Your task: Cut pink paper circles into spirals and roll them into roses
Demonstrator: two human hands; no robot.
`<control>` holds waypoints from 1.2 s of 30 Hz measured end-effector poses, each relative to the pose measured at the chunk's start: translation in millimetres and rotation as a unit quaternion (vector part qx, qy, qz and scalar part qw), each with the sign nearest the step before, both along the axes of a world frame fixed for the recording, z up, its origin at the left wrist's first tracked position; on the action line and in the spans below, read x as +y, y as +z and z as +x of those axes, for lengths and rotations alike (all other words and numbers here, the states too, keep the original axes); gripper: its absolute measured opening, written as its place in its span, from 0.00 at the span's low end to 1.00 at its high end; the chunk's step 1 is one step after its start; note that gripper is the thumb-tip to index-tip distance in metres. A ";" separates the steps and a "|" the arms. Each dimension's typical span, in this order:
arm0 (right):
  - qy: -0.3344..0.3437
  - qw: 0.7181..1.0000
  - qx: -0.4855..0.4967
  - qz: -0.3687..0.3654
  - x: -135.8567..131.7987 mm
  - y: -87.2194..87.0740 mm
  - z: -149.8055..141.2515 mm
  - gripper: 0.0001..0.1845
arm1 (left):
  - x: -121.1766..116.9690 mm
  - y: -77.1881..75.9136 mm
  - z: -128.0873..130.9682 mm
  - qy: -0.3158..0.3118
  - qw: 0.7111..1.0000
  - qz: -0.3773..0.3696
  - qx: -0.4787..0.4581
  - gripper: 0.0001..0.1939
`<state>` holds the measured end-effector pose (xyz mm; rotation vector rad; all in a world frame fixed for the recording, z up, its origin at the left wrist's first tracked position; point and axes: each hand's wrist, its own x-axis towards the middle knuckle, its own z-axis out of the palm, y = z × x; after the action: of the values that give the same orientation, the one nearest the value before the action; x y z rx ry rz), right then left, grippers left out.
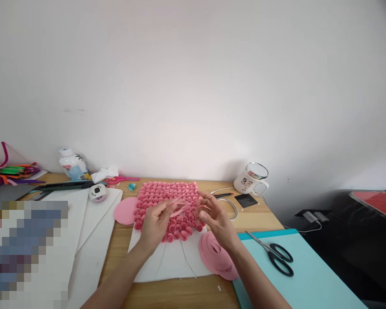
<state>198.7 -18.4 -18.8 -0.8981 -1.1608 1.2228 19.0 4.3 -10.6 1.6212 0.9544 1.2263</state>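
In the head view my left hand (pixel 157 222) pinches a thin curled strip of pink paper (pixel 180 209). My right hand (pixel 215 218) is held just to the right of the strip, fingers curved and apart; whether a fingertip touches the paper is hard to see. Beneath both hands, rows of rolled pink paper roses (pixel 167 189) cover the upper part of a white sheet (pixel 148 264). A stack of pink paper circles cut into spirals (pixel 214 257) lies by my right forearm. Plain pink paper circles (pixel 125 211) rest left of the roses.
Black-handled scissors (pixel 278 255) lie on a turquoise folder (pixel 312 274) at right. Behind are a white mug (pixel 249 182), a black card (pixel 246 200) and a marker (pixel 223 195). To the left are a white bottle (pixel 72 165), pink scissors (pixel 124 179), a round white dispenser (pixel 98 192) and pipe cleaners (pixel 13 171).
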 end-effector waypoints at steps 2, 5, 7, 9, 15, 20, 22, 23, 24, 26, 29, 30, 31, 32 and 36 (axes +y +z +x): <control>-0.027 0.999 -0.037 0.008 0.5 2.9 -0.1 0.22 | 1.7 4.2 -0.6 -0.029 0.994 -0.082 -0.064 0.15; -0.024 0.997 -0.067 0.002 2.7 4.7 0.5 0.19 | 2.9 4.6 -1.0 -0.095 0.965 -0.182 -0.162 0.16; -0.033 0.995 -0.096 0.011 4.8 3.1 3.1 0.18 | 3.0 3.3 -1.2 -0.119 0.947 -0.223 -0.198 0.15; -0.069 0.988 -0.138 0.022 6.3 0.3 8.0 0.14 | 4.6 2.1 -2.5 -0.113 0.939 -0.237 -0.222 0.14; -0.095 0.938 -0.321 0.092 -8.7 -10.2 18.0 0.11 | 25.1 -1.8 -17.9 -0.002 0.923 -0.222 -0.315 0.13; -0.079 0.814 -0.487 0.305 -38.8 -39.2 -2.2 0.21 | 34.8 -1.4 -25.3 0.062 0.899 -0.230 -0.366 0.08; -0.057 0.774 -0.534 0.334 -46.0 -51.6 -11.3 0.28 | 34.1 -0.8 -24.6 0.059 0.900 -0.229 -0.366 0.08; -0.045 0.760 -0.553 0.338 -47.9 -56.1 -14.8 0.30 | 33.4 -0.6 -24.0 0.056 0.901 -0.228 -0.364 0.09; -0.032 0.749 -0.569 0.338 -48.9 -59.4 -17.4 0.31 | 32.8 -0.6 -23.6 0.053 0.903 -0.227 -0.361 0.09; -0.009 0.733 -0.593 0.333 -49.3 -62.1 -20.3 0.33 | 32.0 -0.5 -23.3 0.047 0.905 -0.228 -0.356 0.09; 0.007 0.723 -0.609 0.325 -48.6 -61.1 -21.3 0.33 | 32.3 0.3 -24.3 0.049 0.902 -0.229 -0.362 0.10; 0.008 0.722 -0.611 0.325 -48.6 -60.7 -21.5 0.33 | 32.7 0.7 -24.8 0.052 0.900 -0.228 -0.367 0.10; 0.008 0.720 -0.613 0.325 -48.7 -60.8 -21.7 0.33 | 33.2 1.1 -25.4 0.055 0.898 -0.227 -0.372 0.11; 0.008 0.717 -0.616 0.325 -48.9 -61.4 -22.0 0.33 | 33.7 1.3 -25.9 0.057 0.896 -0.225 -0.378 0.12; 0.004 0.706 -0.628 0.327 -50.2 -68.8 -24.5 0.30 | 34.3 0.3 -26.5 0.053 0.895 -0.218 -0.387 0.12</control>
<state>174.2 -68.6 -87.5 -1.1279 -2.4497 -0.0877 -7.6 38.7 -10.3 0.6288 0.7202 1.4344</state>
